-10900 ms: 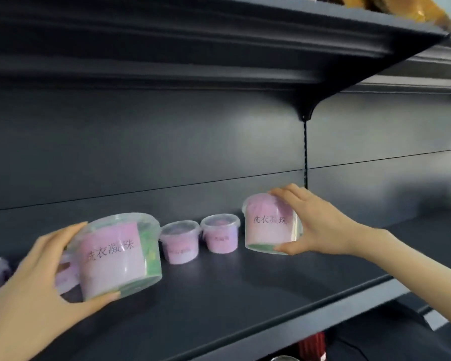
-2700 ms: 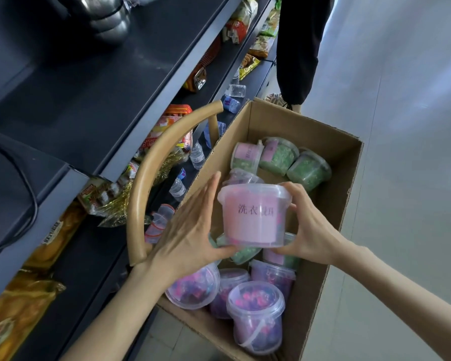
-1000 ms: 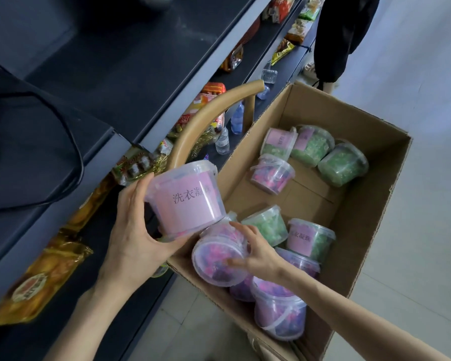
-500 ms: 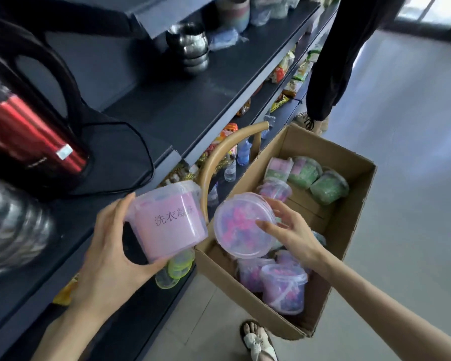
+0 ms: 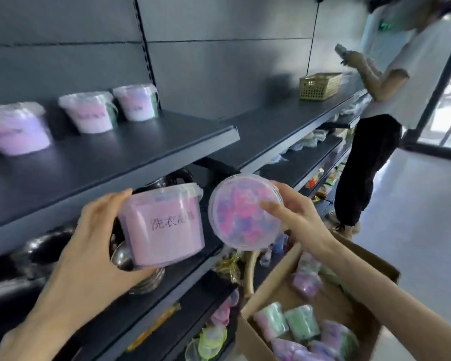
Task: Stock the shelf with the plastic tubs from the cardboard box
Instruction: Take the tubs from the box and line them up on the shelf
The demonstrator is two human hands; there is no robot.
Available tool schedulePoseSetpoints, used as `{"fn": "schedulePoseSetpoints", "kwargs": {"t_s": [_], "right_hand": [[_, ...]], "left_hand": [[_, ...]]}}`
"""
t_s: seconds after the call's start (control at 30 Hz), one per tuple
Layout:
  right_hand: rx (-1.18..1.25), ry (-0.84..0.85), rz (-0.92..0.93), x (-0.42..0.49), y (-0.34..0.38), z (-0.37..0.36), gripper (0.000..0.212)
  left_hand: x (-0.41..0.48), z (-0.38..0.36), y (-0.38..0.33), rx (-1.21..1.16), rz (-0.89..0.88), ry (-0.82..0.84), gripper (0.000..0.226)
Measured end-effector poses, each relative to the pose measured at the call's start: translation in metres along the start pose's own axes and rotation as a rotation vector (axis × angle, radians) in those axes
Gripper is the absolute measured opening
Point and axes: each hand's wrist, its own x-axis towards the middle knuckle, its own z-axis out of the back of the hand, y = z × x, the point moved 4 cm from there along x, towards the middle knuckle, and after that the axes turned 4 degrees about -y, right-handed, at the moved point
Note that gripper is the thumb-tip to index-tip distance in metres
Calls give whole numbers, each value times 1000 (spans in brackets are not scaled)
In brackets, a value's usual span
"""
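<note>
1. The left hand (image 5: 89, 246) grips a pink tub (image 5: 164, 225) of clear, slightly tapered plastic. Its fingers are curled round the side and the thumb is under the base. The pink label carries dark Chinese characters that begin 洗衣, and the rest is blurred.
2. Just beside it, the right hand (image 5: 297, 220) holds a second tub (image 5: 245, 212) tipped lid-first toward the camera, with fingers spread over the round translucent lid. Pink and purple pieces show through.
3. Below, the brown cardboard box (image 5: 274, 277) holds more tubs (image 5: 300, 321), green and purple.
4. Both held tubs are in front of the dark matte metal shelf (image 5: 130, 152), below its edge.
5. Three shelved tubs (image 5: 89, 113) stand in a row, probably with the same label.
6. Farther along sits a woven-look basket (image 5: 319, 86), and a second person (image 5: 370, 152) stands beyond it.
</note>
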Motion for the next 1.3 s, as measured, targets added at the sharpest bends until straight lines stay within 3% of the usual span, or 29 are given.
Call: {"fn": "schedulePoseSetpoints", "kwargs": {"t_s": [0.3,0.6,0.77,0.93,1.03,1.17,1.23,1.3], "right_hand": [[119,133,149,38,123,-70,21],[160,292,172,42,177,-168,21],[219,357,126,49,192,-217,19],[246,446,39,76,190,-270,21],[226,522,-65,102,183,-308,29],[166,589,-158,136,177,-358,43],[173,657,-203,149,175,-383,53],[189,721,-218,160,176,-404,44]], "left_hand": [[2,138,0,90,99,-209,106],[-52,249,51,170,159,-438,110],[-87,308,89,285,315,-458,117],[-98,333,86,439,334,-506,107],[-95,336,90,435,323,-553,103],[-85,340,107,498,344,-570,118],[-84,347,129,520,395,-544,106],[-82,354,145,499,468,-519,99]]}}
